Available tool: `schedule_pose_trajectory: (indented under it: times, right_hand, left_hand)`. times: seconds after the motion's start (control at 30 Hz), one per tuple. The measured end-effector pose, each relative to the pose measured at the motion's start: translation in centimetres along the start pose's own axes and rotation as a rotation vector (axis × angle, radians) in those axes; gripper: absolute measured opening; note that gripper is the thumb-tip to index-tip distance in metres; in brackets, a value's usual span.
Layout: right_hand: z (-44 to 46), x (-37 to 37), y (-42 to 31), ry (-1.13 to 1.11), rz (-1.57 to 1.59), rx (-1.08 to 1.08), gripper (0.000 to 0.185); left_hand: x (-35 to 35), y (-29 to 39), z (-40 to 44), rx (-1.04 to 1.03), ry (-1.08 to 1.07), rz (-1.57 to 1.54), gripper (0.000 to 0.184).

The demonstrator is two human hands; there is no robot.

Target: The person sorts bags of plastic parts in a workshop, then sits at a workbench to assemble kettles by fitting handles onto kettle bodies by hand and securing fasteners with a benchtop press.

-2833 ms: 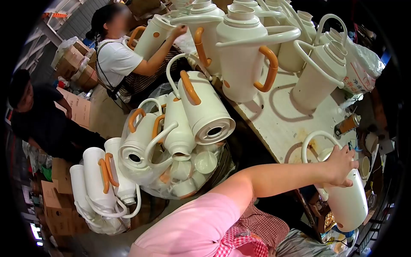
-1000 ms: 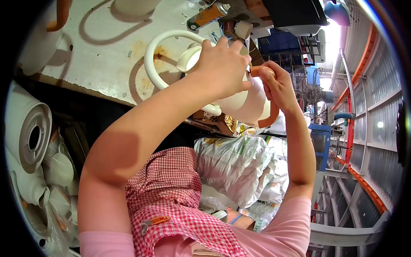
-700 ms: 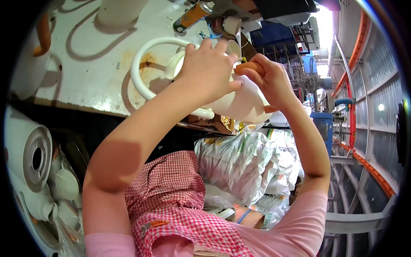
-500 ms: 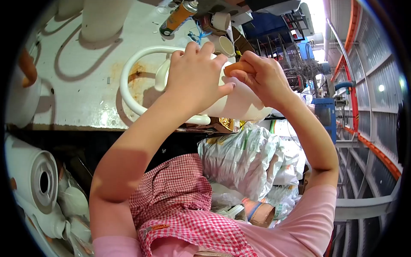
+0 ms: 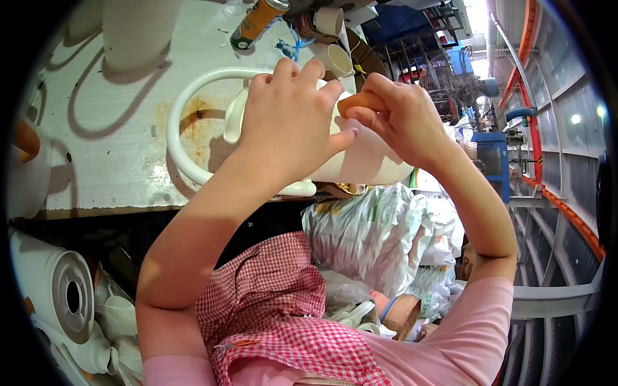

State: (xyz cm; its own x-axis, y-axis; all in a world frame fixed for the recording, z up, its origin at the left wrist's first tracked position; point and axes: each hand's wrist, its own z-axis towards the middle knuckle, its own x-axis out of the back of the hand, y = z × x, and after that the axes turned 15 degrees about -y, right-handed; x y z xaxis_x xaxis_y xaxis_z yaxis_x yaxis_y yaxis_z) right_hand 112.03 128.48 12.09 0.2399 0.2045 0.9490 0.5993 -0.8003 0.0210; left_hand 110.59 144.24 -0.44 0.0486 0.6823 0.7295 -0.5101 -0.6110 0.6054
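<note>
A white kettle body [image 5: 367, 154] lies tilted at the table's near edge, its mouth toward the left and a white curved tube [image 5: 176, 132] looping round that end. My left hand [image 5: 290, 119] is wrapped over the upper part of the body, thumb toward the right. An orange handle [image 5: 362, 101] is pinched between thumb and fingers of my right hand [image 5: 402, 119], one end against the body's side. The rest of the handle is hidden behind my right hand.
On the white table [image 5: 138, 148] are an orange spray can [image 5: 259, 23], a cup [image 5: 338, 60] and other white kettles [image 5: 138, 32]. More kettle bodies [image 5: 55, 286] lie at lower left. Silvery bags [image 5: 367, 231] are below the table edge. A fan [image 5: 450, 80] stands behind.
The view has turned from the kettles and two other people to this table end. My right hand has come in and gripped the orange handle against the body; my left hand keeps its hold.
</note>
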Motion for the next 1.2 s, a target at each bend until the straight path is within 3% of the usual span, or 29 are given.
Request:
schedule_pose_trajectory:
  times: [0.2, 0.37, 0.43, 0.5, 0.53, 0.57, 0.6, 0.63, 0.7, 0.77, 0.87, 1.03, 1.13, 1.2]
  right_hand:
    - [-0.1, -0.9, 1.3, 0.02, -0.03, -0.09, 0.038]
    - [-2.2, -2.0, 2.1, 0.244, 0.057, -0.037, 0.036]
    - [-4.0, -3.7, 3.4, 1.027, 0.39, 0.029, 0.034]
    - [-7.7, -7.8, 7.0, 1.333, 0.571, -0.273, 0.039]
    - [-8.9, -10.6, 8.6, 1.377, 0.575, -0.463, 0.037]
    - [-9.5, -12.1, 8.8, 1.403, 0.582, -0.474, 0.037]
    - [-10.2, -13.5, 8.8, 1.243, 0.999, -0.488, 0.035]
    - [-10.8, -14.3, 8.7, 1.037, 1.407, -0.478, 0.033]
    - [-11.6, -15.4, 9.1, 0.843, 1.677, -0.237, 0.033]
    - [-11.4, -17.1, 9.9, 0.879, 1.711, -0.172, 0.034]
    - [-10.7, -17.6, 9.6, 0.978, 1.697, -0.073, 0.038]
    - [-10.5, -17.7, 9.8, 0.97, 1.638, -0.189, 0.03]
    - [-11.8, -18.8, 9.6, 1.417, 1.337, -0.263, 0.024]
    - [-14.4, -20.6, 8.6, 1.424, 1.413, -0.302, 0.022]
  left_hand:
    - [-0.1, 0.1, 0.5, -0.072, 0.023, -0.042, 0.046]
    - [1.1, 1.0, 1.0, -0.09, -0.063, 0.064, 0.048]
    - [1.4, 0.9, 0.9, -0.1, -0.107, 0.025, 0.047]
    - [2.0, 1.3, 1.3, -0.145, -0.076, 0.056, 0.048]
    - [2.4, 1.7, 1.8, -0.15, -0.131, -0.044, 0.045]
    - [2.3, 2.3, 2.4, -0.152, -0.191, -0.147, 0.043]
    - [0.9, 3.7, 3.0, -0.123, -0.175, -0.829, 0.035]
    - [1.1, 4.8, 3.7, -0.13, -0.198, -0.807, 0.035]
    - [1.5, 6.7, 5.2, -0.041, -0.251, -0.585, 0.029]
    - [-0.2, 6.8, 5.4, -0.079, -0.174, -0.546, 0.026]
    - [-1.4, 7.4, 5.5, 0.017, 0.107, -0.478, 0.028]
    - [-1.6, 7.4, 6.2, 0.039, 0.157, -0.299, 0.03]
    - [-0.1, 5.9, 6.8, 0.102, 0.061, -0.34, 0.03]
    - [2.9, 6.4, 7.1, 0.238, 0.058, -0.442, 0.032]
